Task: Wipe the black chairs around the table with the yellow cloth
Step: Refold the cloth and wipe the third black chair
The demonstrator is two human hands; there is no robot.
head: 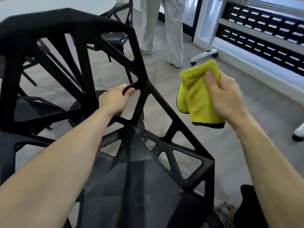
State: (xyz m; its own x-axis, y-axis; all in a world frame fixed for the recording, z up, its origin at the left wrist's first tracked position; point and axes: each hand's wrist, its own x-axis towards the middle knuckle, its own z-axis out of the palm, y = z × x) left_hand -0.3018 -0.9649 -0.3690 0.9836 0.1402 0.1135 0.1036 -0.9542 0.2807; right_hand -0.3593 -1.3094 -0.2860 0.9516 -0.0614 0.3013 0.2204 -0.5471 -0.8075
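Head camera is looking down both bare forearms. The left hand (115, 100) is reaching forward, fingers curling round a strut of the black openwork plastic chair (92, 66). The right hand (225, 96) is hovering beside the chair, clear of it, thumb and fingers pinching the folded yellow microfibre cloth (195, 96).

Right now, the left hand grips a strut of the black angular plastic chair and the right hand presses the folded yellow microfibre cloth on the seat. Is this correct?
Not quite. The right hand holds the folded yellow microfibre cloth in the air beside the black angular plastic chair, not on the seat. The head view shows floor behind it. The left hand does grip a strut.
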